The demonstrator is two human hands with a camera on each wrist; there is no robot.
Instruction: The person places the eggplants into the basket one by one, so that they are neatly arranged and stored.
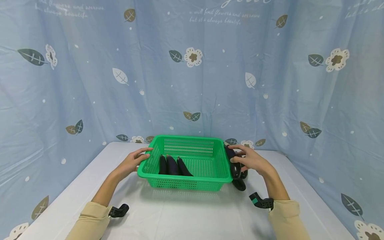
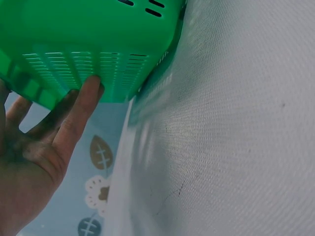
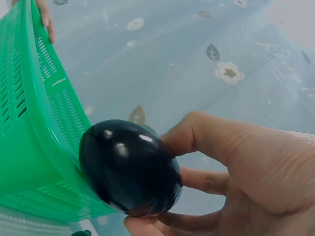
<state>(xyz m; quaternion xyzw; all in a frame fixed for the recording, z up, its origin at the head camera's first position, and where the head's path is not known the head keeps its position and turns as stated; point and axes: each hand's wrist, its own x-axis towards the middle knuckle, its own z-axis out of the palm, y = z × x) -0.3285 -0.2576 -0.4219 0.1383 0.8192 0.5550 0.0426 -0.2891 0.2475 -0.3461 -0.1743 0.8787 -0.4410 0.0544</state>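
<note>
A green plastic basket (image 1: 186,185) with slotted walls stands on the table, with several dark purple eggplants (image 1: 173,165) lying at its left inside. My left hand (image 1: 132,162) holds the basket's left rim; in the left wrist view, fingertips (image 2: 92,83) touch the outer wall below it. Beside the right wall, my right hand (image 1: 251,160) grips an eggplant (image 3: 130,167) between thumb and fingers, its glossy round end toward the wrist camera. This eggplant is close against the basket's outer side. Other eggplants (image 1: 239,184) lie under and beside it, partly hidden.
A white cloth covers the table (image 1: 186,216). Behind it hangs a blue curtain (image 1: 192,86) printed with leaves and flowers. Each wrist wears a black camera mount (image 1: 261,201).
</note>
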